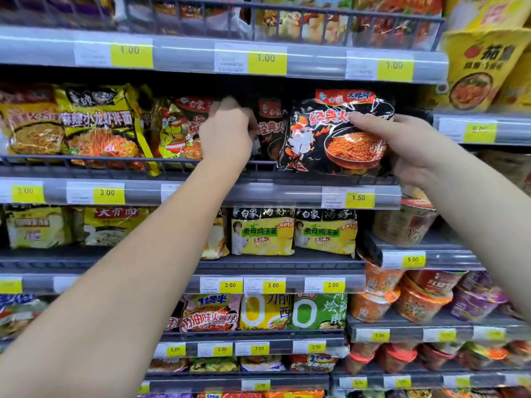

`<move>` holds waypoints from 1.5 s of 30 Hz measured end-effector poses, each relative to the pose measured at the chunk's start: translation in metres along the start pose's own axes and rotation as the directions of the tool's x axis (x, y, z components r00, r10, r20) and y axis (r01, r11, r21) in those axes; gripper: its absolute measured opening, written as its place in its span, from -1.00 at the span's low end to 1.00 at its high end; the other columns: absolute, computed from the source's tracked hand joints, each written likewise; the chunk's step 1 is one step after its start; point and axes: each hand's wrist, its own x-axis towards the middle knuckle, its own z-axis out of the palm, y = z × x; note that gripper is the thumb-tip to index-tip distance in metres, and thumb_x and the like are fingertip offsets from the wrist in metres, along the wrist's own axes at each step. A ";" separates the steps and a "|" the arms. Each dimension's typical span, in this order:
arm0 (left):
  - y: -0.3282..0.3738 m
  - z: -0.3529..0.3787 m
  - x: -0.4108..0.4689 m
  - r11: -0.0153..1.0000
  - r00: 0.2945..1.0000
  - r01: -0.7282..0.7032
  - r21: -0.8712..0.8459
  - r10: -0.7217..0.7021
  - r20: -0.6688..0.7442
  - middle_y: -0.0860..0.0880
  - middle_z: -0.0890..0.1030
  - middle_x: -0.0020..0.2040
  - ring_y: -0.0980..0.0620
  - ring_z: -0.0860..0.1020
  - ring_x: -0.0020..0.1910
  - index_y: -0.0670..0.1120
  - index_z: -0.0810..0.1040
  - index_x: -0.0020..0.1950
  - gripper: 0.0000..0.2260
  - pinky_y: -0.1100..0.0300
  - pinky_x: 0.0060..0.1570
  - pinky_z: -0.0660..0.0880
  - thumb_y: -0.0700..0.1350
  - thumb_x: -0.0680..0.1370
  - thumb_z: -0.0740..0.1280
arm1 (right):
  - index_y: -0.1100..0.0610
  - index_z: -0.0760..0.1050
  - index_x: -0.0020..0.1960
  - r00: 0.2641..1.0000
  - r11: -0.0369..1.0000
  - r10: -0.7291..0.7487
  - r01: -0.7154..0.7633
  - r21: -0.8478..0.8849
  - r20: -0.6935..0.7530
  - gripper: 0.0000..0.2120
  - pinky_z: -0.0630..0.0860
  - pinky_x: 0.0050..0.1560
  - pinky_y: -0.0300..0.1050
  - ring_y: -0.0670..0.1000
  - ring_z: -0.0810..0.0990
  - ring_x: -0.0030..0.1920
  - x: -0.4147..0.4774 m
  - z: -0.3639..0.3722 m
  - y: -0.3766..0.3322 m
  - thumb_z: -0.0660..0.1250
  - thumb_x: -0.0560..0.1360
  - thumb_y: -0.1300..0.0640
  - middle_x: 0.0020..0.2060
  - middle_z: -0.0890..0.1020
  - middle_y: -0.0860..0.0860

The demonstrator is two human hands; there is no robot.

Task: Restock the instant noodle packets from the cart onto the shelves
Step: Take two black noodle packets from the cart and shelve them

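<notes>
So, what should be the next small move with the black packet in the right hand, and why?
Probably slide the black packet in the right hand back over the wire rail, in front of the matching black packet on the shelf. It hangs at the shelf front, and the left hand is at the neighbouring packets there, seemingly holding a slot.

Grey store shelving (287, 193) — yellow price tags (359, 198)

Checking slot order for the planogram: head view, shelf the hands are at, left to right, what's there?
yellow crayfish noodle packet → red-and-yellow packet → left hand → black packet on the shelf → black packet held → right hand. The far-left packet overlaps, so it is omitted.
</notes>
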 end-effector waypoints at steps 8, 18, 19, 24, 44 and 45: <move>-0.010 -0.005 -0.006 0.988 0.990 -0.117 0.100 0.107 0.094 -0.20 0.50 0.23 -0.26 0.39 0.36 -0.03 0.65 0.27 -0.72 -0.06 0.05 0.53 -0.12 0.64 0.24 | 0.25 0.58 0.28 0.999 0.993 0.032 -0.035 0.114 0.029 -0.36 0.67 0.05 -0.04 0.05 0.75 0.03 0.023 0.009 0.001 0.64 0.28 0.05 0.00 0.76 0.07; -0.020 -0.010 -0.016 0.983 0.980 -0.184 0.002 0.183 0.074 -0.24 0.44 0.31 -0.28 0.36 0.34 -0.17 0.55 0.35 -0.65 -0.17 0.23 0.46 -0.26 0.58 0.22 | 0.26 0.55 0.29 0.999 0.982 0.017 -0.027 0.189 0.051 -0.08 0.61 0.17 0.29 0.14 0.73 0.09 0.040 0.055 -0.010 0.71 0.00 -0.01 0.06 0.74 0.13; -0.020 -0.012 -0.017 0.987 0.986 -0.158 -0.039 0.160 0.053 -0.24 0.43 0.33 -0.27 0.36 0.35 -0.16 0.53 0.36 -0.64 -0.16 0.25 0.44 -0.29 0.58 0.21 | 0.26 0.53 0.31 0.998 0.982 0.020 -0.029 0.185 0.054 0.03 0.62 0.18 0.24 0.14 0.73 0.10 0.043 0.057 -0.007 0.74 -0.10 -0.05 0.08 0.74 0.12; -0.029 -0.019 -0.021 0.978 0.995 -0.098 -0.184 0.091 -0.045 -0.21 0.45 0.28 -0.20 0.41 0.29 -0.16 0.46 0.33 -0.67 -0.09 0.24 0.44 -0.30 0.57 0.18 | 0.27 0.24 0.55 0.995 0.993 0.029 -0.040 0.114 0.100 0.49 0.43 0.43 0.25 0.12 0.63 0.26 0.072 0.059 0.026 0.77 -0.23 -0.24 0.31 0.62 0.12; -0.030 -0.026 -0.043 0.946 0.980 -0.196 -0.258 0.182 -0.075 -0.07 0.50 0.14 -0.04 0.45 0.13 -0.12 0.49 0.28 -0.75 0.01 0.10 0.49 -0.18 0.60 0.23 | 0.14 0.33 0.55 0.993 0.823 -0.116 0.100 -0.559 0.007 0.13 0.49 0.37 0.11 0.17 0.52 0.38 0.041 0.054 0.018 0.50 0.20 -0.50 0.43 0.52 0.11; -0.031 -0.027 -0.044 0.945 0.979 -0.200 -0.259 0.187 -0.076 -0.07 0.50 0.13 -0.04 0.45 0.13 -0.12 0.49 0.27 -0.75 0.02 0.11 0.48 -0.18 0.60 0.23 | 0.15 0.35 0.54 0.992 0.812 -0.129 0.107 -0.573 0.002 0.11 0.49 0.37 0.09 0.17 0.52 0.38 0.039 0.053 0.016 0.49 0.21 -0.50 0.41 0.53 0.12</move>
